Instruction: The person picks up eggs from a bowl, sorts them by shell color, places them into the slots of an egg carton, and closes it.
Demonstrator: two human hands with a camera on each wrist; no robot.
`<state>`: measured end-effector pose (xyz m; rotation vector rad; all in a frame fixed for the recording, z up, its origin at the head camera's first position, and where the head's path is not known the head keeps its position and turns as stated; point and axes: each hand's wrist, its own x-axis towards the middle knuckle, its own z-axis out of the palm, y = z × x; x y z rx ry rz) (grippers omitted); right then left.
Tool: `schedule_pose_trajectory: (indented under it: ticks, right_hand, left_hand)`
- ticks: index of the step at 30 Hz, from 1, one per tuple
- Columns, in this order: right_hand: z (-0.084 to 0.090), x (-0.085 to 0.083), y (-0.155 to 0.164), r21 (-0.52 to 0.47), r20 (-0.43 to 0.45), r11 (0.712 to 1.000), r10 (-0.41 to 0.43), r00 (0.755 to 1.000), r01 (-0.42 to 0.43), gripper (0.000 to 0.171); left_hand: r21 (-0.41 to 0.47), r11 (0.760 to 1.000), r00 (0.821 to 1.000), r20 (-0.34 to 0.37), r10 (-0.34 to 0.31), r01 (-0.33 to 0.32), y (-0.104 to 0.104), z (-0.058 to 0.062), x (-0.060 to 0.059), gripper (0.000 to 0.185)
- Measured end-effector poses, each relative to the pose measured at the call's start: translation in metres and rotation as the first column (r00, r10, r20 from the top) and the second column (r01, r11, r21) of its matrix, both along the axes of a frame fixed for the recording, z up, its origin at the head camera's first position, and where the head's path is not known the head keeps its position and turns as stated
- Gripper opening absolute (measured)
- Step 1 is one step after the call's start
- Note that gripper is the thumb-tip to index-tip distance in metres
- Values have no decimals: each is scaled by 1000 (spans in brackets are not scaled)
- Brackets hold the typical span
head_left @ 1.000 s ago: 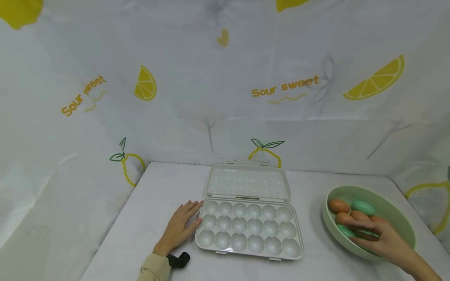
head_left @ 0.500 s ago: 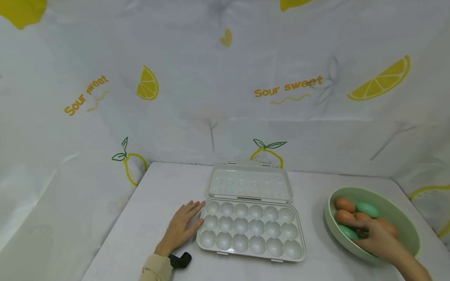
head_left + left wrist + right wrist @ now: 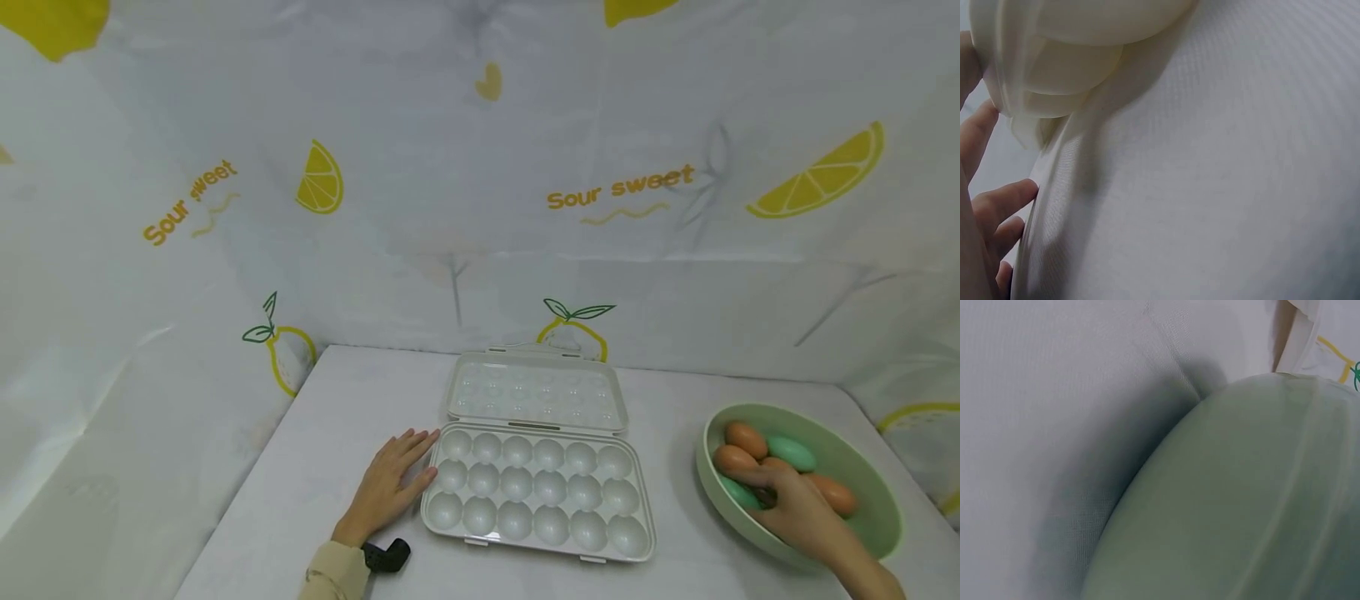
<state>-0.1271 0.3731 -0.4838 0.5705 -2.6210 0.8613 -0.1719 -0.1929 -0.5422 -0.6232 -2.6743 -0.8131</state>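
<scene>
An open white egg tray [image 3: 537, 500] with empty cups lies mid-table, its lid [image 3: 536, 392] folded back behind it. My left hand [image 3: 392, 485] rests flat on the table with straight fingers against the tray's left edge; the left wrist view shows those fingers [image 3: 999, 201] beside the tray's rim [image 3: 1072, 62]. At the right stands a green bowl [image 3: 703, 471] holding brown eggs [image 3: 746, 437] and teal eggs [image 3: 792, 452]. My right hand [image 3: 783, 498] is inside the bowl, fingers curled over an egg that is mostly hidden beneath it. The right wrist view shows only the bowl's outer wall [image 3: 1241, 506].
The white table [image 3: 322, 433] is walled at the back and both sides by a lemon-print cloth [image 3: 480, 208]. A small black device [image 3: 387, 555] sits at my left wrist. Bare tabletop lies between the tray and the bowl.
My right hand has moved further into the bowl and its fingers have curled down onto the eggs. The left hand and the tray have stayed put.
</scene>
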Motion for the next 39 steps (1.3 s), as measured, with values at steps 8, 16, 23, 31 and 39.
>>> schedule_pose_trajectory:
  ticks: [8,16,23,31,39]
  right_hand:
    - [7,3,-4,-109,-3,993,-53,999,53,52]
    - [36,10,-29,-290,49,940,-175,983,182,58]
    - [56,16,-50,-308,157,899,-274,949,311,63]
    - [58,8,-106,-462,13,877,-143,990,133,51]
    - [58,-4,-170,-547,29,837,13,1000,5,50]
  left_hand:
    - [5,1000,1000,6,2,-2,1,0,1,57]
    - [12,1000,1000,2,4,-4,0,-1,0,57]
    - [19,1000,1000,-1,2,-2,1,0,0,56]
    - [13,1000,1000,-3,2,-2,0,0,0,56]
    - [16,1000,1000,-1,5,-5,-1,-2,0,56]
